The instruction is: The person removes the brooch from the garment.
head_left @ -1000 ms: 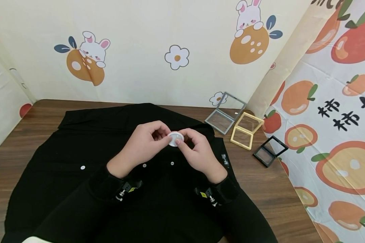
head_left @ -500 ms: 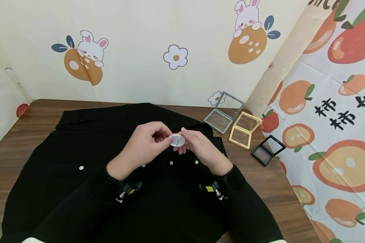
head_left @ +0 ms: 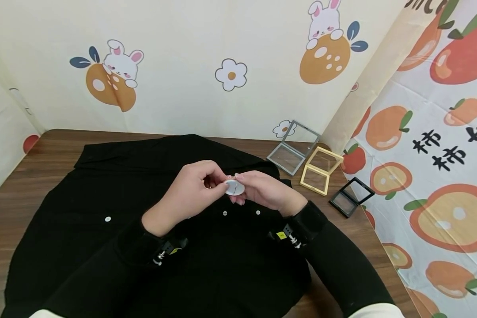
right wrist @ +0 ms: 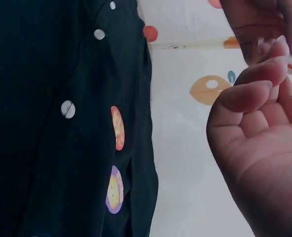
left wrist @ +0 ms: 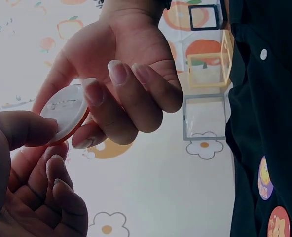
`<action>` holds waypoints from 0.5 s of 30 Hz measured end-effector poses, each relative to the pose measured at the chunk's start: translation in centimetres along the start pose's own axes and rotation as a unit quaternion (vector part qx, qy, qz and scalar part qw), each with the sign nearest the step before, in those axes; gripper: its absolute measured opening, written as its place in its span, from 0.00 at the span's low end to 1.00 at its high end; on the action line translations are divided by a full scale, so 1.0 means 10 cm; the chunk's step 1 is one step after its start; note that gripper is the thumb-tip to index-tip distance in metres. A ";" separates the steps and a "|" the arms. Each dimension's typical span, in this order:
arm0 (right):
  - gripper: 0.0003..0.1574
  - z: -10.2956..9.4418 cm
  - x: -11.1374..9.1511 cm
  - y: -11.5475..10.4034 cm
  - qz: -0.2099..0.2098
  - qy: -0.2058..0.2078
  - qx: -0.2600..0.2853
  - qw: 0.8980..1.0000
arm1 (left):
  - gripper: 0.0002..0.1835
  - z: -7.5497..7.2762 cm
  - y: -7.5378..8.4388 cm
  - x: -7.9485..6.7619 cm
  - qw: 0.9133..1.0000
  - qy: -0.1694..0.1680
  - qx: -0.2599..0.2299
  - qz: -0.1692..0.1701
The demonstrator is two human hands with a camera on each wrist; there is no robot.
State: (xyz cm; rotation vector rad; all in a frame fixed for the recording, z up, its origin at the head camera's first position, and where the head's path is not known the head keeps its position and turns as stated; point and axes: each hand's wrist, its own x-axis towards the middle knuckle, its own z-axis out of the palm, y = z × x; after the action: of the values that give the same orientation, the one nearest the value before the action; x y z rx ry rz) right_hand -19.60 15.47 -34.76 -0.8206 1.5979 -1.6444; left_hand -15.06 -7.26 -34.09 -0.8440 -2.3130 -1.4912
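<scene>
A round pin badge [head_left: 235, 187] is held face down above a black button-up garment [head_left: 143, 190]. Its white back and thin metal pin [left wrist: 62, 103] show in the left wrist view, along with an orange rim. My left hand [head_left: 188, 190] pinches the badge's near left edge between thumb and fingers. From the other side my right hand [head_left: 272, 191] grips its rim, thumb at the top and fingers beneath. Only a sliver of the badge shows in the right wrist view. Two colourful badges, one purple-edged [right wrist: 114, 190] and one red [right wrist: 118, 128], sit on the garment, hidden in the head view.
Three hinged square cases stand unfolded at the right: grey [head_left: 288, 159], yellow [head_left: 316, 178] and black [head_left: 346, 203]. White buttons [head_left: 108, 219] dot the garment. Beneath lies a wooden table [head_left: 59, 145], bounded by printed cloth walls [head_left: 175, 88] behind and at the sides.
My right hand has shifted its hold, swinging its wrist outward and to the right. The badge has turned so its pin back shows, and moved slightly right and down. The left hand keeps its pinch.
</scene>
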 end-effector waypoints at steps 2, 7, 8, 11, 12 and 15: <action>0.29 -0.01 0.00 0.00 0.001 -0.011 -0.003 1.000 | 0.08 0.01 0.00 0.00 1.000 -0.004 -0.001 0.000; 0.27 -0.05 0.01 0.01 0.003 -0.038 0.004 0.999 | 0.07 0.01 -0.01 0.00 1.000 -0.029 -0.004 -0.006; 0.27 -0.05 0.01 0.02 0.004 -0.042 0.005 0.999 | 0.06 0.01 -0.01 0.00 0.999 -0.038 -0.003 -0.009; 0.28 -0.08 0.01 0.04 0.021 -0.042 -0.004 0.999 | 0.04 -0.03 -0.06 0.02 0.998 -0.062 0.009 -0.024; 0.29 -0.10 0.01 0.05 0.031 -0.036 -0.013 0.999 | 0.04 -0.05 -0.09 0.03 0.997 -0.069 0.016 -0.032; 0.31 -0.17 0.02 0.11 0.078 -0.008 -0.058 0.995 | 0.05 -0.11 -0.19 0.06 0.993 -0.092 0.041 -0.065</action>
State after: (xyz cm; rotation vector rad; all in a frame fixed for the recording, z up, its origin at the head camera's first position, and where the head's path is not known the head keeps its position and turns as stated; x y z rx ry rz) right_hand -21.04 16.22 -35.91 -0.7450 1.7137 -1.4434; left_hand -16.75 -8.61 -34.68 -0.8567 -2.5903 -1.4089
